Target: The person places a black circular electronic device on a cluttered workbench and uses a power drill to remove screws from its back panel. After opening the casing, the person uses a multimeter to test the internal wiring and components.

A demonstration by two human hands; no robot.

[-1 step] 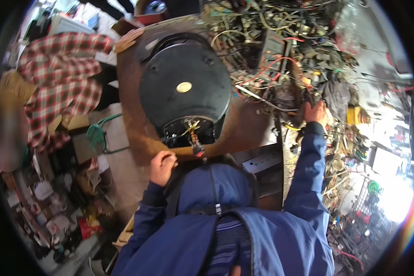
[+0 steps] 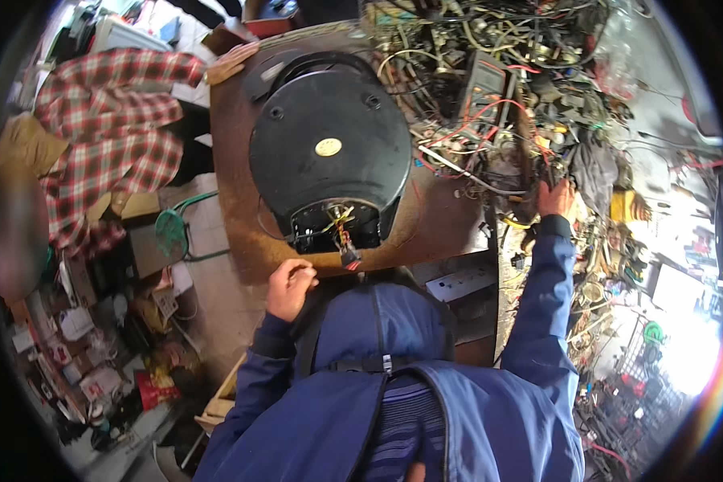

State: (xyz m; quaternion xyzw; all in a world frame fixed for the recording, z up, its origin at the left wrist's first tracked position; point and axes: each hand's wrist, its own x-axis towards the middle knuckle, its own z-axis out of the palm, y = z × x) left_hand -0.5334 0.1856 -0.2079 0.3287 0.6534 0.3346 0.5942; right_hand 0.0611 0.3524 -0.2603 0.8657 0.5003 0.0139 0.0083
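A round black casing (image 2: 329, 153) with a gold oval label lies on the brown worktable (image 2: 446, 229). From the recess at its near end, a bundle of coloured wires (image 2: 344, 227) comes out, ending in a dark plug (image 2: 350, 259). My left hand (image 2: 292, 289) is by the table's near edge, left of the plug and apart from it. Its fingers are curled in; whatever they may hold is hidden. My right hand (image 2: 556, 199) reaches forward onto the heap of small parts and cables (image 2: 530, 145), fingers stretched out and apart, tips among the parts.
A multimeter (image 2: 484, 84) with red leads lies on the heap. Left of the table stands a person in a checked shirt (image 2: 112, 112), one hand (image 2: 231, 64) resting on the table's far corner. A green stool (image 2: 171, 233) and cluttered boxes (image 2: 80, 325) are at the left.
The whole view has shifted slightly, with the casing and table a little further right and up in it. Both my hands keep nearly the same places and poses.
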